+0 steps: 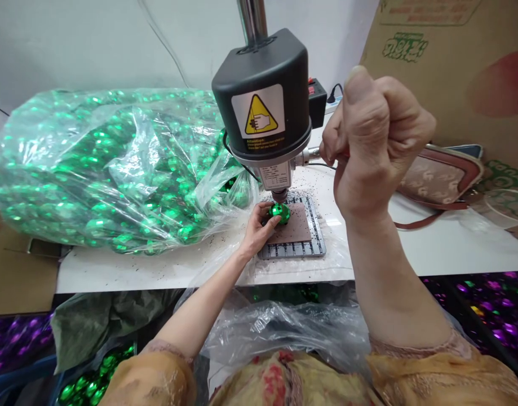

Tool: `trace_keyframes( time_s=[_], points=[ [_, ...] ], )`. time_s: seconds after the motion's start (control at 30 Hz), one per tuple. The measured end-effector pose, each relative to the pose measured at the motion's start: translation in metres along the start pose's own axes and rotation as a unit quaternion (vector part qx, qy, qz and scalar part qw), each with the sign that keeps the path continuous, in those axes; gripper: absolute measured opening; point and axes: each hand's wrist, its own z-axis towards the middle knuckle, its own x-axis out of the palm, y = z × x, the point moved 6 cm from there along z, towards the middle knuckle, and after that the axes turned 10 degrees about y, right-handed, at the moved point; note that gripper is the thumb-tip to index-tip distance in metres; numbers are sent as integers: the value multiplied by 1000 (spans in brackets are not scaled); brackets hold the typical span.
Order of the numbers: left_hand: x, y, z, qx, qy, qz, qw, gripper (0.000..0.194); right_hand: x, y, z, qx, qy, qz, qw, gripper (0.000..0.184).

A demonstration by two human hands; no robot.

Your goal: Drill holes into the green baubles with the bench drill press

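Note:
My left hand (pixel 255 230) grips a shiny green mirrored ball (pixel 279 212) between thumb and fingers. The ball rests on a brown square pad (pixel 301 225) lying on the slotted grey base plate (pixel 318 239). Right above it is the tip of a black bench drill press (pixel 262 96) with a yellow warning label; whether the tip touches the ball I cannot tell. My right hand (pixel 375 135) is raised and closed around the end of the press's metal lever (pixel 313 153), most of which the fingers hide.
A big clear bag of green mirrored balls (pixel 106 169) fills the left of the white table (pixel 127 270). Cardboard boxes (pixel 445 73) and a patterned handbag (pixel 440 175) stand at right. Dark crumbs surround the base. Below are green balls (pixel 89 383) and purple ones (pixel 504 304).

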Motion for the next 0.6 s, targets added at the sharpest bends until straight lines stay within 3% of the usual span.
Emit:
trace_keyframes(
  time_s=[0.17, 0.3, 0.6],
  points=[
    [-1, -3, -1, 2, -6, 56, 998, 57, 0, 2, -1, -5, 1, 12, 1000, 51],
    [3, -11, -6, -9, 35, 114, 993, 59, 0, 3, 0, -5, 0, 16, 1000, 50],
    [9, -17, -6, 10, 51, 76, 996, 56, -2, 6, -8, -2, -9, -7, 1000, 57]
  ],
)
